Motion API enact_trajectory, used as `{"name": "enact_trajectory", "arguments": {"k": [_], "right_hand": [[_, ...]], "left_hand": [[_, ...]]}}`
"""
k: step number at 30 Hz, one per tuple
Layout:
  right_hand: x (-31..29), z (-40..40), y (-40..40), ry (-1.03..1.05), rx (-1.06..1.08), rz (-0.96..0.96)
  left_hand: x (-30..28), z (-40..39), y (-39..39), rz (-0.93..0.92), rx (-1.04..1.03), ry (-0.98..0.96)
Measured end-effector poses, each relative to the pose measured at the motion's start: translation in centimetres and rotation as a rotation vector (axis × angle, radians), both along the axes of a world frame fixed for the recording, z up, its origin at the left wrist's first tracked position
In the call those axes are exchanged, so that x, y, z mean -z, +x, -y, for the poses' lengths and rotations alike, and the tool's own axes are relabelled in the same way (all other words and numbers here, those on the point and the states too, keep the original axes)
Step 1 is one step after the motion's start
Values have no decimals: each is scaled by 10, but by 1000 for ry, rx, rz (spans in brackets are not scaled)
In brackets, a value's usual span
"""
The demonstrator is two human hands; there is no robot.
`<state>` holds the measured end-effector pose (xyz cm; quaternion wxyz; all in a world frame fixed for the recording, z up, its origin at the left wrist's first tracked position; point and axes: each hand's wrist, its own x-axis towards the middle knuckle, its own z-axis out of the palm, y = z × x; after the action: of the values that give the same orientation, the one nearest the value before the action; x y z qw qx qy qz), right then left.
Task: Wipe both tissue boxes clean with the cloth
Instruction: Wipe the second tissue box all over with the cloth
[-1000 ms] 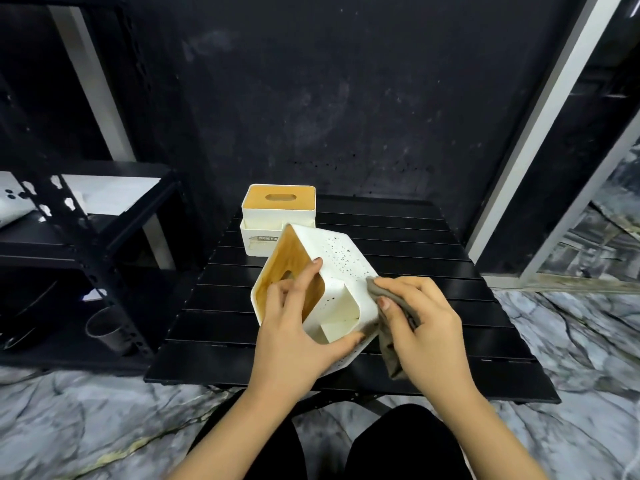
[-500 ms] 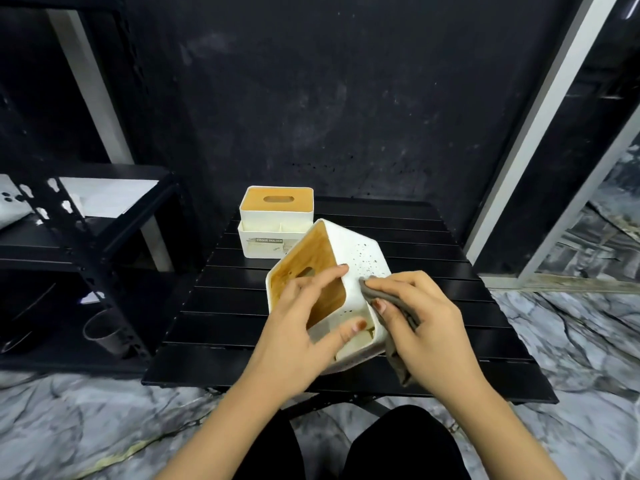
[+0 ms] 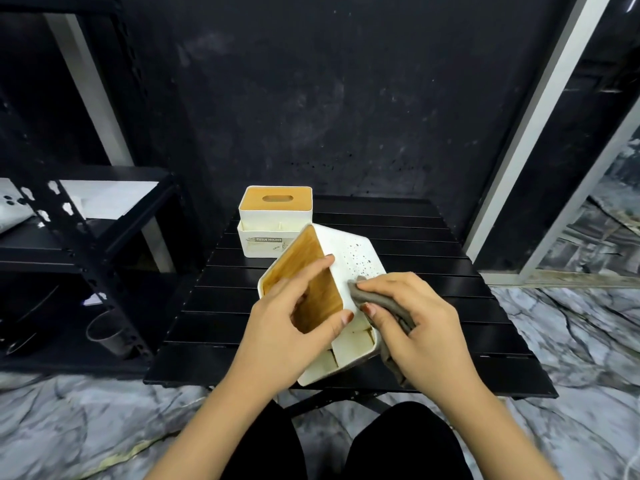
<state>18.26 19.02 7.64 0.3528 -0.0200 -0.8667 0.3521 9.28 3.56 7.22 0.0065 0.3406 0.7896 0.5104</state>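
My left hand [image 3: 294, 327] grips a white tissue box [image 3: 353, 258] tipped on its side above the table, fingers across its wooden lid, thumb on the near edge. The box's upturned white side carries dark specks. My right hand [image 3: 415, 323] holds a bunched grey cloth [image 3: 375, 299] and presses it against that speckled side. A second white tissue box [image 3: 273, 233] with a wooden slotted lid stands upright at the table's back left, labelled "TISSUE HOLDER".
The black slatted table [image 3: 433, 271] stands against a dark wall. A black metal shelf rack [image 3: 79, 244] is to the left, with a grey cup [image 3: 104, 330] low beside it. Marble-patterned floor surrounds the table; my dark-clad knees are below.
The held box has turned, its wooden lid swinging more toward me and to the left. My right hand with the cloth has shifted along the speckled side.
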Motion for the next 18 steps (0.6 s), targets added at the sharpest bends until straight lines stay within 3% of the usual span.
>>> {"name": "enact_trajectory", "arguments": {"k": [5, 18], "right_hand": [[-6, 5, -2, 62, -16, 14], [-5, 0, -3, -75, -36, 31]], "left_hand": [[-3, -4, 3, 121, 49, 46], [-7, -12, 7, 122, 35, 48]]}}
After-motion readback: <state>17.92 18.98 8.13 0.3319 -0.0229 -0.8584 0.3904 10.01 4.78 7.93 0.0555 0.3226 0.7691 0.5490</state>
